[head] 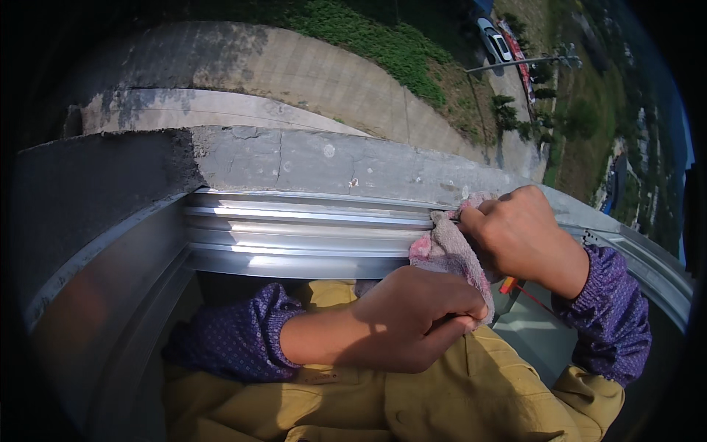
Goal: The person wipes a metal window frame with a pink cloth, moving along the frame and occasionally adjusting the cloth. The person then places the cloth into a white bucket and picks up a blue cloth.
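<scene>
A damp-looking, grey and pink terry cloth point(454, 243) lies across the grooved aluminium window track point(309, 235). My right hand point(516, 235) grips its upper end over the outer grooves, close to the concrete ledge. Lower down, my left hand point(403, 320) pinches the cloth's hanging edge between thumb and fingers, just inside the sill. Part of the cloth is hidden behind the two hands. Light catches the metal ridges to the left of the cloth.
Beyond the track runs a cracked concrete ledge point(331, 163), with a drop to a paved road point(331, 77). The metal window jamb point(121, 276) rises at left. A red and yellow object point(508, 284) sits below my right wrist. Far down stand a car point(493, 40) and a utility pole point(513, 63).
</scene>
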